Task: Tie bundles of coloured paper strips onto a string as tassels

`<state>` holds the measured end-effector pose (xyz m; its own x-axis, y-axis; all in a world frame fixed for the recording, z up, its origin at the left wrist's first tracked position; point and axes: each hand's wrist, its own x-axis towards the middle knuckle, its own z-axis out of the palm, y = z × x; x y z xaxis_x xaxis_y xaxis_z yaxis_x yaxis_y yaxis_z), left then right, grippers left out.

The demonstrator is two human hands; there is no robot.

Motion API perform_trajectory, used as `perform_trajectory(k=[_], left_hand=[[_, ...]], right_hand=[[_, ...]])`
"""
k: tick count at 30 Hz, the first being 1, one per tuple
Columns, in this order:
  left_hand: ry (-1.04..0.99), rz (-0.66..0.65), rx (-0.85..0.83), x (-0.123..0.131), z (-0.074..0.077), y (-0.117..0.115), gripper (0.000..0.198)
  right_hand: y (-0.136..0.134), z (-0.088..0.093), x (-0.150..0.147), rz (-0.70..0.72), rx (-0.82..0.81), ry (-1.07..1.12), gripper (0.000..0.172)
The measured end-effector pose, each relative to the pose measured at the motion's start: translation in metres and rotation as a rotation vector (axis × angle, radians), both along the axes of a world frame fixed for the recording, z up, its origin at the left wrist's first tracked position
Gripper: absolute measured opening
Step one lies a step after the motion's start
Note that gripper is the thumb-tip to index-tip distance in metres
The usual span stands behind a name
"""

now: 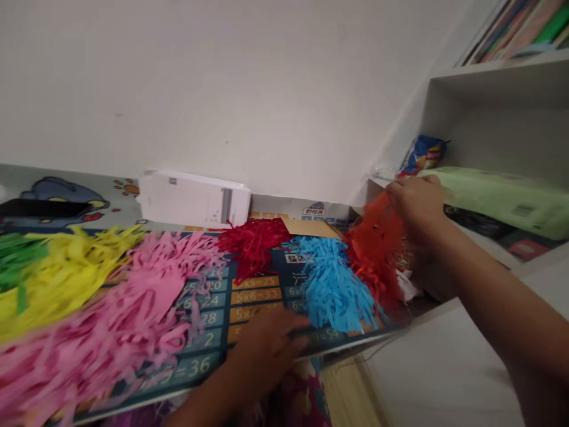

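- Six colors of cut paper strips run across the printed surface (255, 298), which carries rows of sums such as 5x5=25.
- Orange-red fringe (377, 228) hangs at the right end of that row, its upper part pinched in the right hand (418, 204) and its strips reaching down beside the blue ones.
- Near the front edge, the left hand (271, 341) is blurred; I cannot tell whether its fingers are spread or pressed together. Blue fringe (335, 290) lies just beyond it, to the right.
- Dark red fringe (253, 243) sits farther back, with a tan card (311, 227) between it and the orange-red one.
- Pink fringe (149, 284) spreads over the left part, covering some of the sums; yellow fringe (75, 267) and green fringe (20, 255) lie farther left.
- Behind the row, a white box (189, 198) leans near the wall (249, 89), and a flat black object (44, 207) lies at the far left.
- On the right, a shelf unit (498, 71) holds books (520, 29), a pale green package (502, 196) and a blue packet (423, 155).
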<state>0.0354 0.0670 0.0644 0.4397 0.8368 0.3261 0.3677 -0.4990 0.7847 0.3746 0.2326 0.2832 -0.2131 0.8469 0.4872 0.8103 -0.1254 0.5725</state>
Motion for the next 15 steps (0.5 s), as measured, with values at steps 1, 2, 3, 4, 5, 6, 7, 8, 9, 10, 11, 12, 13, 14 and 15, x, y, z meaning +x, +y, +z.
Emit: perform_trajectory(k=[1,2,3,4,5,6,7,8,9,10,11,12,13,14,15], left_hand=[[-0.064,0.027,0.010,0.016,0.016,0.008,0.027],[-0.131,0.037,0.015,0.034,0.031,0.016,0.026],[-0.191,0.039,0.035,0.053,0.045,0.026,0.026],[-0.239,0.035,0.100,0.072,0.057,0.036,0.027],[-0.287,0.049,0.186,0.091,0.066,0.047,0.029],[-0.335,0.046,0.256,0.108,0.073,0.058,0.035],[-0.397,0.075,0.301,0.123,0.078,0.068,0.040],[-0.454,0.129,0.321,0.134,0.081,0.078,0.043],[-0.503,0.189,0.323,0.142,0.083,0.086,0.045],[-0.537,0.246,0.314,0.147,0.084,0.092,0.047],[-0.547,0.295,0.300,0.148,0.084,0.097,0.047],[-0.532,0.331,0.280,0.147,0.082,0.100,0.048],[-0.493,0.352,0.256,0.142,0.080,0.101,0.047],[-0.432,0.360,0.238,0.136,0.077,0.100,0.046],[-0.366,0.357,0.230,0.126,0.072,0.099,0.044]], right_hand=[[-0.003,0.003,-0.013,0.060,0.036,-0.020,0.036],[-0.006,0.005,-0.027,0.131,0.080,-0.040,0.038],[-0.009,0.006,-0.040,0.211,0.126,-0.061,0.038],[-0.012,0.007,-0.053,0.295,0.171,-0.083,0.038],[-0.016,0.008,-0.065,0.375,0.210,-0.102,0.037],[-0.019,0.008,-0.075,0.446,0.237,-0.118,0.035],[-0.024,0.006,-0.084,0.511,0.261,-0.126,0.032],[-0.028,0.004,-0.091,0.572,0.280,-0.127,0.030],[-0.033,0.000,-0.096,0.634,0.299,-0.119,0.028],[-0.038,-0.006,-0.100,0.693,0.319,-0.101,0.025],[-0.044,-0.013,-0.103,0.748,0.339,-0.072,0.022],[-0.050,-0.023,-0.106,0.794,0.354,-0.030,0.020],[-0.057,-0.035,-0.109,0.833,0.360,0.021,0.018],[-0.063,-0.050,-0.112,0.863,0.350,0.075,0.017],[-0.070,-0.067,-0.117,0.891,0.328,0.129,0.016]])
